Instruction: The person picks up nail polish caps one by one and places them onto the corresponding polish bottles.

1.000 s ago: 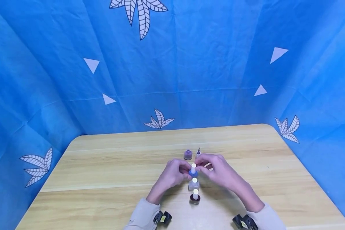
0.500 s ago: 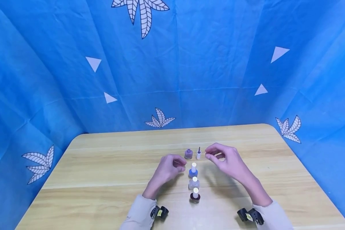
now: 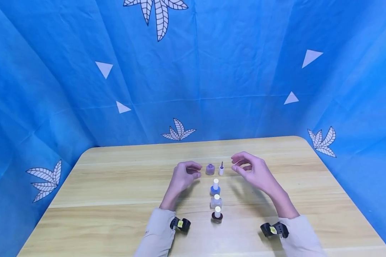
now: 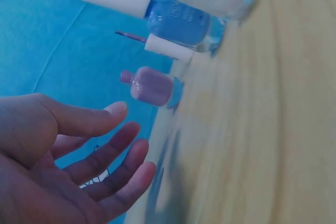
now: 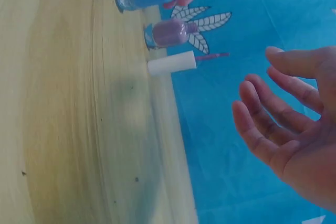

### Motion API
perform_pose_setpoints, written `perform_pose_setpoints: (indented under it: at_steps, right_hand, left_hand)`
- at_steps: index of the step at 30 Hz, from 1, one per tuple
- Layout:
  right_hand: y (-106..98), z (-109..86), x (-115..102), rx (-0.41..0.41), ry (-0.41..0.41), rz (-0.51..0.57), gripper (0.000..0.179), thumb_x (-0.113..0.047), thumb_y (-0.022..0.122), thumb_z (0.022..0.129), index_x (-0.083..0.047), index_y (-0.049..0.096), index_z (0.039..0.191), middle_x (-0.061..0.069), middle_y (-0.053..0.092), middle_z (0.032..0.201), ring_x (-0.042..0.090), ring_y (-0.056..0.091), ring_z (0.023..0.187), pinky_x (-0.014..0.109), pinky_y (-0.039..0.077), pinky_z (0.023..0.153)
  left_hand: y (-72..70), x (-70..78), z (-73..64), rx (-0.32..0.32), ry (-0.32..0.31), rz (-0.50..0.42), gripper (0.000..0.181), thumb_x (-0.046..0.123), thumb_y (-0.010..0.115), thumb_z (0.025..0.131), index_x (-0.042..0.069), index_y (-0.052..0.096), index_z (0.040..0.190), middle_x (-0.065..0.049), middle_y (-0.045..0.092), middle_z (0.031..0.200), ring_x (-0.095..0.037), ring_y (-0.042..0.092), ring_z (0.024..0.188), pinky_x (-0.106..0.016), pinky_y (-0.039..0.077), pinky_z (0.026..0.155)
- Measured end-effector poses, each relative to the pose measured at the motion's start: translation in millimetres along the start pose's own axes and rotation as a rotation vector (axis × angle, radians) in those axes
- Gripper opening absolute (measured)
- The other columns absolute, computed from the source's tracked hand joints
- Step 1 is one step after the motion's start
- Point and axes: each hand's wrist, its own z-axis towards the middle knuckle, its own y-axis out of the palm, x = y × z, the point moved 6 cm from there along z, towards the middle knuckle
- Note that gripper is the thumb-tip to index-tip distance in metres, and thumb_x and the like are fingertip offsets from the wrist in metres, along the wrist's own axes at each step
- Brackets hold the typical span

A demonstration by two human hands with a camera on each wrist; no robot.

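An uncapped purple nail polish bottle stands toward the back of the table. Just right of it, its white cap stands upside down with the brush pointing up. My left hand hovers left of the bottle, fingers relaxed and holding nothing. To the right of the cap, my right hand is held in the air with loosely bent fingers and nothing in it. Closer to me, a blue nail polish bottle, a clear one and a dark one stand capped in a row.
The wooden table reaches to both sides of the bottles. Behind it hangs a blue cloth with leaf and triangle prints. Dark wrist cameras sit on both sleeves.
Both hands have left the blue bottle, moving apart and farther back, to either side of the purple bottle and its cap. The bottles and cap stay in place.
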Motion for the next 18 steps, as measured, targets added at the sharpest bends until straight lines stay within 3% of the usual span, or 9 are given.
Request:
perform_pose_setpoints:
  at_steps: [6, 11, 18]
  right_hand:
    - [6, 6.8, 13, -0.024, 0.029, 0.038, 0.03, -0.003, 0.074, 0.093, -0.004, 0.065, 0.122, 0.015, 0.07, 0.115, 0.03, 0.069, 0.102, 0.044, 0.061, 0.09]
    - [13, 9.7, 21, -0.068, 0.055, 0.065, 0.038, -0.003, 0.072, 0.094, -0.003, 0.06, 0.13, 0.019, 0.065, 0.124, 0.041, 0.064, 0.112, 0.05, 0.057, 0.098]
    - [21, 13.7, 28, -0.067, 0.11, 0.122, 0.042, -0.003, 0.072, 0.094, -0.003, 0.057, 0.132, 0.021, 0.061, 0.129, 0.043, 0.06, 0.119, 0.048, 0.054, 0.102]
  left_hand:
    - [0.3, -5.8, 9.6, -0.009, -0.018, -0.08, 0.034, -0.008, 0.076, 0.084, -0.003, 0.07, 0.117, -0.022, 0.071, 0.116, -0.031, 0.07, 0.101, -0.039, 0.06, 0.092]
    - [4.5, -11.2, 16.8, -0.032, -0.041, -0.179, 0.048, -0.008, 0.078, 0.083, 0.0, 0.064, 0.128, -0.018, 0.066, 0.125, -0.037, 0.063, 0.115, -0.041, 0.056, 0.099]
    - [9.2, -16.3, 23.9, -0.028, -0.012, -0.299, 0.049, -0.008, 0.077, 0.082, -0.003, 0.062, 0.128, -0.019, 0.064, 0.126, -0.041, 0.06, 0.12, -0.041, 0.055, 0.101]
